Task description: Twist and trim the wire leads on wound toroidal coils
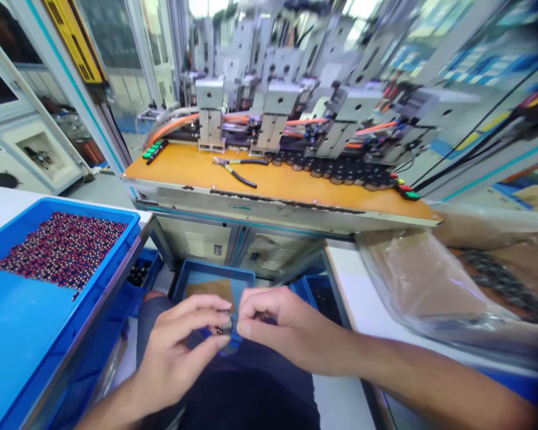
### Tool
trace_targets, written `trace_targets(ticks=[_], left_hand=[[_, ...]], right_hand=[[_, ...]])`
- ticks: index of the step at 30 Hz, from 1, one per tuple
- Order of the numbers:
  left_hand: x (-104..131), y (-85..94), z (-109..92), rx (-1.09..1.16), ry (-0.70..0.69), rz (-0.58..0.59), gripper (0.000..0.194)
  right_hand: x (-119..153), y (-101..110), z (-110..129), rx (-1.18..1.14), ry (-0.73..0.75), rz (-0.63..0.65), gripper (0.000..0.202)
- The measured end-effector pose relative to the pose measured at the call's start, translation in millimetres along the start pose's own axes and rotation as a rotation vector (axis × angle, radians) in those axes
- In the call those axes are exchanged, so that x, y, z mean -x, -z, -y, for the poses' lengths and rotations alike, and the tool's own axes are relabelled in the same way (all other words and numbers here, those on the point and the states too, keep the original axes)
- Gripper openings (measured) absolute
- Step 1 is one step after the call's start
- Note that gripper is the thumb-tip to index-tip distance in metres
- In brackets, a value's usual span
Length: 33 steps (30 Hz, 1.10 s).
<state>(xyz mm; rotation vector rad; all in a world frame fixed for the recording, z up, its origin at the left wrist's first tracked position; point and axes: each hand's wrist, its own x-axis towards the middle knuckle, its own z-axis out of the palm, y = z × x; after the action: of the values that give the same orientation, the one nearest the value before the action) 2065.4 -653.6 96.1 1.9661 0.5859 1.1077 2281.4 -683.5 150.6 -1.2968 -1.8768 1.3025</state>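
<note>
My left hand [182,343] pinches a small metal part [225,323] between thumb and fingers, above my lap. Tiny dark and reddish pieces show at that part's left side. Close beside it on the right, my right hand [280,319] has its fingers curled together with the thumb. What the right fingers hold, if anything, is hidden. Behind and below the hands lies a blue bin [190,270] with brown cardboard inside.
On the left table sits a blue tray [15,334] with many small red and dark pieces [67,248]. Pliers [237,169] lie on the orange bench [183,170] under a machine [280,98]. A clear plastic bag [412,280] with dark parts covers the right table [347,263].
</note>
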Motion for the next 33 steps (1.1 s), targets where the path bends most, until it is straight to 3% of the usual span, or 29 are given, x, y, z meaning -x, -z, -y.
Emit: trace_targets(ticks=[2, 3, 5, 7, 8, 12, 16, 20, 23, 25, 27, 29, 33], left_hand=[[-0.4, 2.1, 2.5, -0.027, -0.038, -0.027, 0.032], [-0.6, 3.1, 3.8, -0.029, -0.044, -0.052, 0.031], [-1.0, 5.0, 5.9, -0.011, -0.041, -0.107, 0.030], [-1.3, 6.6, 6.9, 0.003, -0.027, -0.158, 0.032], [-1.5, 7.3, 6.9, 0.007, -0.022, -0.181, 0.034], [-0.9, 10.7, 4.0, -0.023, -0.040, -0.230, 0.038], [4.0, 15.5, 0.3, -0.059, -0.044, -0.270, 0.038], [9.3, 17.9, -0.7, -0.066, -0.027, -0.324, 0.041], [9.6, 17.6, -0.4, -0.089, -0.025, -0.325, 0.038], [8.7, 16.6, -0.1, -0.085, -0.015, -0.319, 0.036], [7.7, 15.3, 0.4, -0.068, -0.010, -0.312, 0.034], [6.8, 13.4, 1.1, -0.054, -0.014, -0.307, 0.033], [2.9, 7.9, 2.3, -0.031, -0.007, -0.318, 0.041]], right_hand=[[-12.3, 17.8, 3.4, -0.077, -0.109, 0.104, 0.021], [-22.4, 31.0, 5.6, -0.034, -0.089, 0.066, 0.021], [-51.0, 64.1, 10.1, 0.250, 0.037, -0.213, 0.021], [-88.2, 100.2, 12.3, 0.713, 0.112, -0.586, 0.028], [-108.2, 116.8, 11.5, 0.802, 0.101, -0.629, 0.035], [-174.1, 156.9, -3.1, 0.955, 0.050, -0.552, 0.052], [-191.7, 156.2, -15.2, 1.065, -0.056, -0.458, 0.052], [-164.5, 147.4, -16.4, 1.131, -0.044, -0.383, 0.051], [-126.1, 139.2, -19.6, 1.201, 0.004, -0.332, 0.048], [-94.7, 127.0, -25.8, 1.255, 0.074, -0.366, 0.046], [-60.2, 105.6, -34.7, 1.190, 0.189, -0.450, 0.048], [-24.8, 74.6, -44.6, 0.950, 0.280, -0.508, 0.048], [35.0, 0.0, -59.2, 0.372, 0.201, -0.407, 0.050]])
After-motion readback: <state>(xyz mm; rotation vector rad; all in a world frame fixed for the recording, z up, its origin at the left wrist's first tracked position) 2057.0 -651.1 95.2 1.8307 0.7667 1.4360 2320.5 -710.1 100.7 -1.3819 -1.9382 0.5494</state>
